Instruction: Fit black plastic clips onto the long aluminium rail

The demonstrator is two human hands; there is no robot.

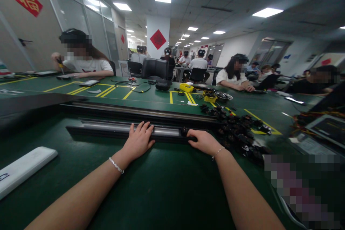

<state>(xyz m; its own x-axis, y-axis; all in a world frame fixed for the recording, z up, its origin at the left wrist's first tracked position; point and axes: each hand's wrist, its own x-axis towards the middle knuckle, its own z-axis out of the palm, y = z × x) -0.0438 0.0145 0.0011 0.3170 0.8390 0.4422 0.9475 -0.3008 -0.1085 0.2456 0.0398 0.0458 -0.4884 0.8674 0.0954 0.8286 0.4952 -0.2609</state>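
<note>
We seem to be bracing a black channel (167,131) on the worktop (161,190), left hand (138,142) spread across it, right hand (202,143) curled at its right end, grip unclear; any next move needs it steady.

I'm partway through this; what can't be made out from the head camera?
Head view, hidden: the stretch of black rail under the left hand.
Head view, hidden: whether the right hand grips the small dark piece; curled fingers block it.
Head view, too small and dark: single parts in the black pile.
Head view, cut off by left edge: the white object.
</note>
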